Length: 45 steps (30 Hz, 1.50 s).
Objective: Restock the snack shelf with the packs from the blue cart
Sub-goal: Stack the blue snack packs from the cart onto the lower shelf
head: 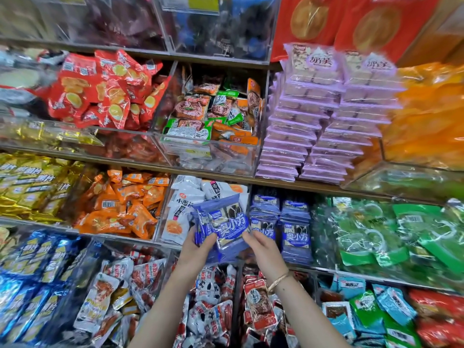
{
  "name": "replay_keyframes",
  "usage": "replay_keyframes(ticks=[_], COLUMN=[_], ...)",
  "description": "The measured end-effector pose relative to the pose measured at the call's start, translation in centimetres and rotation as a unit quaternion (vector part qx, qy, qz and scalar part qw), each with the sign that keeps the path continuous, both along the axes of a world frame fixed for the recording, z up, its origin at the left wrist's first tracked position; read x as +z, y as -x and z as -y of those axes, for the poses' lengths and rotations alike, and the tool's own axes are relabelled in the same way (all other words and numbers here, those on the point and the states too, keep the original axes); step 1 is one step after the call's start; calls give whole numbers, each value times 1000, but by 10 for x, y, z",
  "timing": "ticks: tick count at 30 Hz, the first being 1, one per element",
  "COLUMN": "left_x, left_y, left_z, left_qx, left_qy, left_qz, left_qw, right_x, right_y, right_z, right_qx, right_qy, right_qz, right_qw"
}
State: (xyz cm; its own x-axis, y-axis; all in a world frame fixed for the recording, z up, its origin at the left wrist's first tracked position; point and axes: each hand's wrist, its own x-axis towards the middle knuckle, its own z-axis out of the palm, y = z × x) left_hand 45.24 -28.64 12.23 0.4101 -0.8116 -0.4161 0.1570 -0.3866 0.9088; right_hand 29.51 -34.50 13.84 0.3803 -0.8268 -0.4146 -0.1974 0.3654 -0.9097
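Observation:
Both hands hold a small bundle of blue snack packs [222,226] up in front of the middle shelf. My left hand [198,247] grips the bundle's left side, thumb over the front. At the bundle's lower right edge, my right hand [261,247], with a gold bracelet on its wrist, pinches the packs. Just to the right, two upright stacks of the same blue packs [281,229] stand on the snack shelf. The blue cart is out of view.
Clear bins hold other snacks: white packs [185,204] right behind the bundle, orange packs [120,204] to the left, green bags [391,234] to the right. Purple packs [313,116] are stacked above. Red-and-white packs [213,310] lie in the bins below my forearms.

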Motion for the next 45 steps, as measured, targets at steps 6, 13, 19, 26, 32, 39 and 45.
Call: replay_keyframes(ticks=[6, 13, 19, 26, 32, 39, 45], left_x=[-7, -6, -11, -8, -8, -10, -4], left_y=[-4, -6, -6, -5, -6, -3, -3], left_z=[0, 1, 2, 1, 2, 3, 3], left_qx=[2, 8, 1, -3, 4, 21, 5], left_qy=[0, 1, 8, 1, 1, 0, 15], left_qz=[-29, -65, -54, -59, -68, -59, -21], left_qw=[1000, 998, 999, 998, 998, 998, 1000], right_x=[-8, -29, -40, -44, -36, 11, 4], right_y=[17, 62, 54, 55, 61, 8, -24], right_z=[7, 62, 119, 122, 88, 17, -1], right_qx=[-151, -377, -446, -465, -409, -11, 34], right_qy=[-31, -95, -155, -204, -184, 20, 87], right_qz=[48, 62, 77, 227, 216, -29, -65], right_qw=[987, 919, 878, 831, 867, 999, 993])
